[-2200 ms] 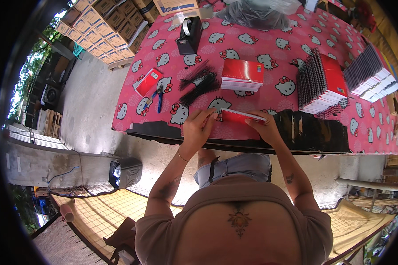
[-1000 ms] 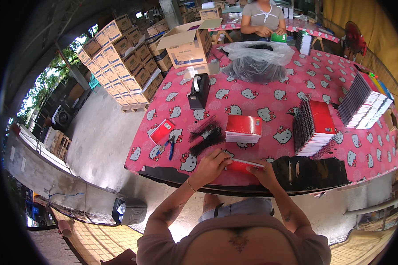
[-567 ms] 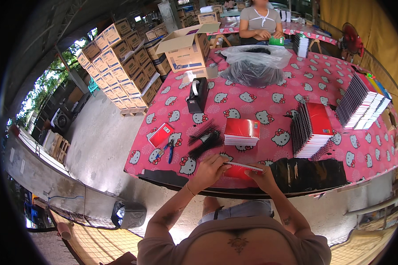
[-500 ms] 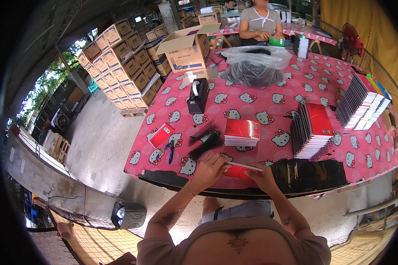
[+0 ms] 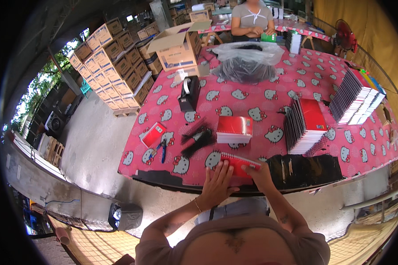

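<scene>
A red notebook (image 5: 239,167) lies near the table's front edge, white holes or coil along its far side. My left hand (image 5: 216,183) rests with its fingers stretched out against the notebook's left part. My right hand (image 5: 262,176) grips its right end, thumb on top. Just beyond stands a short stack of red notebooks (image 5: 234,127), with loose black spiral coils (image 5: 199,140) to its left. Further left are a small red notebook (image 5: 154,134) and blue-handled pliers (image 5: 163,152). A taller stack of spiral-bound red notebooks (image 5: 306,126) stands to the right.
On the pink patterned table (image 5: 234,106) stand a black tape dispenser (image 5: 189,93), a plastic bag of dark material (image 5: 247,64), an open carton (image 5: 174,48) and another notebook stack (image 5: 356,99). A person (image 5: 252,20) holds something green across the table. Stacked cartons (image 5: 106,62) stand left.
The red notebook has gone from tilted up between both hands to lying flatter, its red cover showing. My left hand has shifted from pinching it to lying with fingers extended.
</scene>
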Demonstrator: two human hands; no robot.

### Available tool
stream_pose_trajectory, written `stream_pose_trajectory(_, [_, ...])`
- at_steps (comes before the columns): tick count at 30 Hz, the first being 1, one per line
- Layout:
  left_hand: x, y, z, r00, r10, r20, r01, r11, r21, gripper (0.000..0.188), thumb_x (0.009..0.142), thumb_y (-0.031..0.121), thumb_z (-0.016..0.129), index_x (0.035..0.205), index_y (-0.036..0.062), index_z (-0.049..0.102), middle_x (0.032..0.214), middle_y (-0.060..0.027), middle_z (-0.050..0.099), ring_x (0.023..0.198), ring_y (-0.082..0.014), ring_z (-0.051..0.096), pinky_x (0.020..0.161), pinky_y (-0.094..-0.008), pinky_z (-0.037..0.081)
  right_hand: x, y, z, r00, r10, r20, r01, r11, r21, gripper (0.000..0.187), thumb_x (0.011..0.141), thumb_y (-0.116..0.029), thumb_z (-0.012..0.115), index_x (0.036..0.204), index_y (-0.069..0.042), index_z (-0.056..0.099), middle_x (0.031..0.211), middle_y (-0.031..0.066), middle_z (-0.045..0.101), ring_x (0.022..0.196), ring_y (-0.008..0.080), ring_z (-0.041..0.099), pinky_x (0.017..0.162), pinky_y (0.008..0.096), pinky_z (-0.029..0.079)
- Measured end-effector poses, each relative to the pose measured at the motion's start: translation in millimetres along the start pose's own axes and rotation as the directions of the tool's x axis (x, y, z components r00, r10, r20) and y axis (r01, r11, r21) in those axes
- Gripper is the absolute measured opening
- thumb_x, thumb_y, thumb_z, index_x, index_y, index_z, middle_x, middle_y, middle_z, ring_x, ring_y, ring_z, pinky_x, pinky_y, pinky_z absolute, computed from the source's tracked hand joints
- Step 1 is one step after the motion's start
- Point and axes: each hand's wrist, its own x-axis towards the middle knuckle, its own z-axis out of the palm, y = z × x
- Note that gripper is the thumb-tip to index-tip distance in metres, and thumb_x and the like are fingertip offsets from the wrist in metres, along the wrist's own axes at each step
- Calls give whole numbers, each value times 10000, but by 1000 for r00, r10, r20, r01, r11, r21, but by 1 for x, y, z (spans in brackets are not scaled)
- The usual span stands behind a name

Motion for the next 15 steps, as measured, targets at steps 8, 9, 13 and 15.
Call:
stream_pose_trajectory(8, [-8,-5,18,998,70,-8,-70,997,-19,861,929,603,466,1478,-49,345,1564,-259,297,1460,-433,258,1132,-669,134,-5,-2,1,999,-13,52,9,997,82,228,886,-134,739,1071,-3,719,903,21,709,813,63,578,771,240,482])
stream_pose_trajectory(9, [19,-4,-3,999,17,-39,-16,1000,20,863,923,603,479,1479,-43,347,1563,-257,299,1463,-427,258,1135,-665,137,-6,4,-6,998,-24,50,22,999,38,225,884,-132,742,1066,-2,720,901,23,711,811,63,579,773,241,482])
stream_pose_trajectory(13, [72,-13,-33,998,-45,44,41,996,83,873,912,606,501,1473,-46,351,1553,-278,302,1463,-432,254,1144,-650,143,4,-10,-6,995,-64,81,61,997,38,230,877,-120,739,1079,-12,723,913,34,725,814,82,600,767,269,497])
stream_pose_trajectory(15, [36,11,-1,967,62,248,-57,998,-29,865,922,598,490,1472,-54,346,1545,-295,300,1458,-448,251,1141,-653,146,2,-10,-19,999,4,49,-6,999,41,245,868,-94,731,1098,-11,717,934,52,734,824,85,612,763,274,501])
